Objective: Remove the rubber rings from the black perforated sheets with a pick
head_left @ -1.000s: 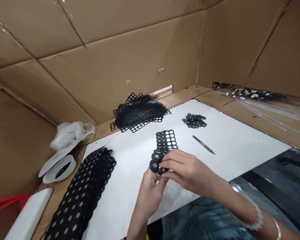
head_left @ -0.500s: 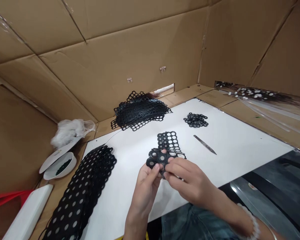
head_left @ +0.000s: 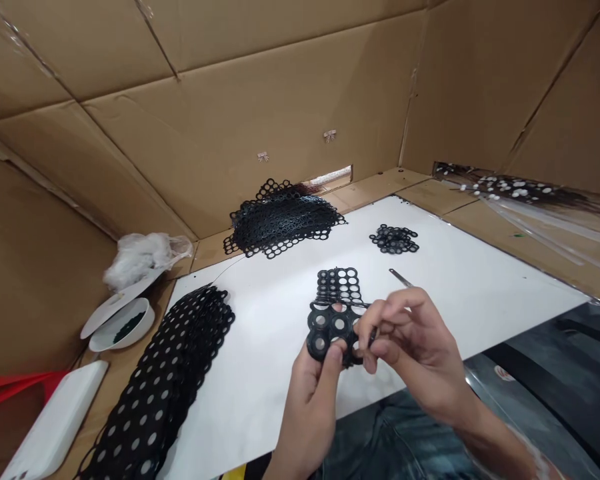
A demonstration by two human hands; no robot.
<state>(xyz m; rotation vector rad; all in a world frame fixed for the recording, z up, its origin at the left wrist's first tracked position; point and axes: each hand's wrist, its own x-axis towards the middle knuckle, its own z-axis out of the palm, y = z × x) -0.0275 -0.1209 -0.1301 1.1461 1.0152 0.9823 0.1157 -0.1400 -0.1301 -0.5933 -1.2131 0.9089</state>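
My left hand (head_left: pixel 314 387) grips the near edge of a black ring-mesh strip (head_left: pixel 339 325), thumb on top and fingers underneath. The strip's rings are large, several with pale centres, and its far part lies on the white board. Just right of the strip, my right hand (head_left: pixel 410 347) pinches a small dark piece (head_left: pixel 373 335) between thumb and fingers; most of it is hidden. Behind the right hand, a thin metal tool with a small eye at its end (head_left: pixel 399 277) lies partly covered. Farther back sits a small heap of black ring pieces (head_left: pixel 394 239).
A pile of black ring mesh (head_left: pixel 285 223) lies at the back of the white board (head_left: pixel 260 373). Long dotted black strips (head_left: pixel 145 400) lie on the left, beside a white bowl (head_left: pixel 143 325) and a white box (head_left: pixel 55 420). Cardboard walls (head_left: pixel 280 87) enclose the board.
My right hand has drawn back to the right from the strip and turned, with a small dark piece now showing in its fingers. My left hand and the strip have shifted slightly right.
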